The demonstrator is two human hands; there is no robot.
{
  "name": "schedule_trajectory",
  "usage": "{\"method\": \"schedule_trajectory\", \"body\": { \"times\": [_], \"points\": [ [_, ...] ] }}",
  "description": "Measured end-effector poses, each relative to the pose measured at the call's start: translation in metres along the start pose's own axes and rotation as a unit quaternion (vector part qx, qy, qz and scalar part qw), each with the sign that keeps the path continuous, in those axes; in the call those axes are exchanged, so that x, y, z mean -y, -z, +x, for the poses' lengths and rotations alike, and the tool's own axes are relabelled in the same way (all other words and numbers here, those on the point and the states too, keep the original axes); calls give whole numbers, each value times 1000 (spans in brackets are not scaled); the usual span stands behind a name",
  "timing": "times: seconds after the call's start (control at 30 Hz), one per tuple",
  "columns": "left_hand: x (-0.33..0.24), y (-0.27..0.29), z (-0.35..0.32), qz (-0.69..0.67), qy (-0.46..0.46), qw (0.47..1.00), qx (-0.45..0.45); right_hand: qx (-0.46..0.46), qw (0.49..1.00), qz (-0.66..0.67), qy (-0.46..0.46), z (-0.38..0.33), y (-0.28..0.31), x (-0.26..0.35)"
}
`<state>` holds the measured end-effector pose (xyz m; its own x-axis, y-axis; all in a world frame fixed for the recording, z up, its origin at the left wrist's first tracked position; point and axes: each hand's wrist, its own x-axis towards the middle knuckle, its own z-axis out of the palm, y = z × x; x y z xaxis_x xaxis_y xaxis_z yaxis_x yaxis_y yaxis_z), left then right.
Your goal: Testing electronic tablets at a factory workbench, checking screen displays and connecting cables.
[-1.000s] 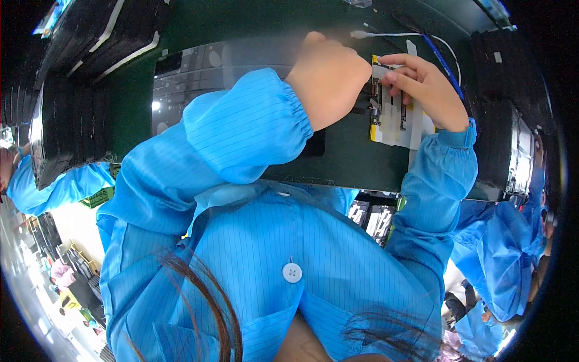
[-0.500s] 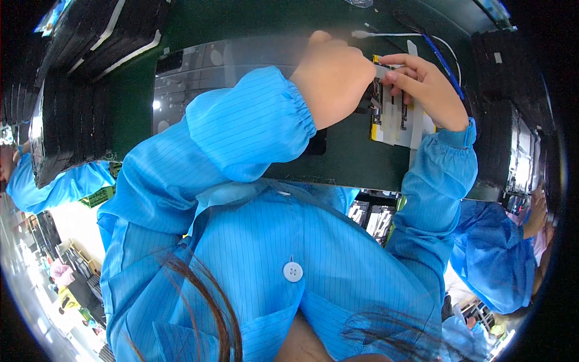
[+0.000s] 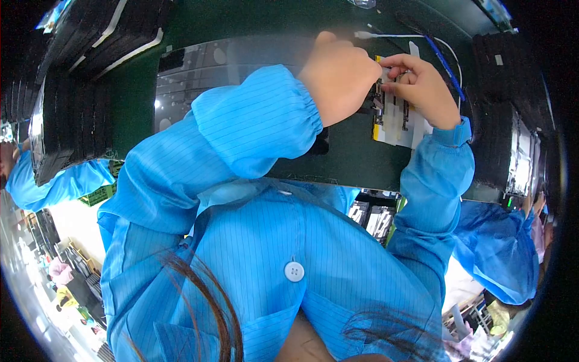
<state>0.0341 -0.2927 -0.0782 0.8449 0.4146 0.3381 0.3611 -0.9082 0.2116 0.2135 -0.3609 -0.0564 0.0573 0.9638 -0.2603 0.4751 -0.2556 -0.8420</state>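
Note:
My left hand (image 3: 345, 78) is closed, its back toward me and its fingertips hidden, against the left edge of a flat part (image 3: 395, 120). That part has yellow ends, dark connector pieces and pale translucent strips laid along it. Over the upper half of it my right hand (image 3: 425, 90) is curled, thumb and fingers drawn together near my left knuckles. Whatever either hand pinches is too small or hidden to name. A glossy dark panel (image 3: 202, 75) with pale round spots lies left of my left hand, partly under my forearm.
Stacks of black trays stand at the left (image 3: 75, 120) and right (image 3: 503, 78) of the dark green work surface (image 3: 356, 163). Behind my right hand lie a white cable (image 3: 392, 35) and a blue pen-like stick (image 3: 445, 67). Co-workers' blue sleeves (image 3: 54, 184) show at both sides.
My left hand has shifted slightly right. My right thumb and fingers have drawn closer together, curling in toward my left hand. The flat part stays in nearly the same place.

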Motion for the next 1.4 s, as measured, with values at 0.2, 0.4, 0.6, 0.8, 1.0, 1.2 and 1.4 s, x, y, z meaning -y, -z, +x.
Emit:
{"method": "schedule_trajectory", "body": {
  "times": [0.2,0.4,0.6,0.8,1.0,1.2,1.4],
  "points": [
    [-2,1,-1,-3,5,1000,2,-26,999,-41,0,1,-2,-1],
    [-3,3,0,-4,16,1000,21,-35,998,-45,8,1,-5,-2],
    [1,11,0,9,3,1000,10,-46,997,-65,13,4,-7,1],
    [34,74,-27,-36,-34,999,-8,-46,997,-49,37,-1,4,-6],
    [84,120,-134,92,240,966,-14,-114,988,-42,-101,-9,21,-10],
    [83,104,-194,-137,354,919,-112,-123,983,33,-136,2,29,-23],
    [67,96,-189,-410,354,812,-217,-120,977,80,-156,8,33,-30]
  ]
}}
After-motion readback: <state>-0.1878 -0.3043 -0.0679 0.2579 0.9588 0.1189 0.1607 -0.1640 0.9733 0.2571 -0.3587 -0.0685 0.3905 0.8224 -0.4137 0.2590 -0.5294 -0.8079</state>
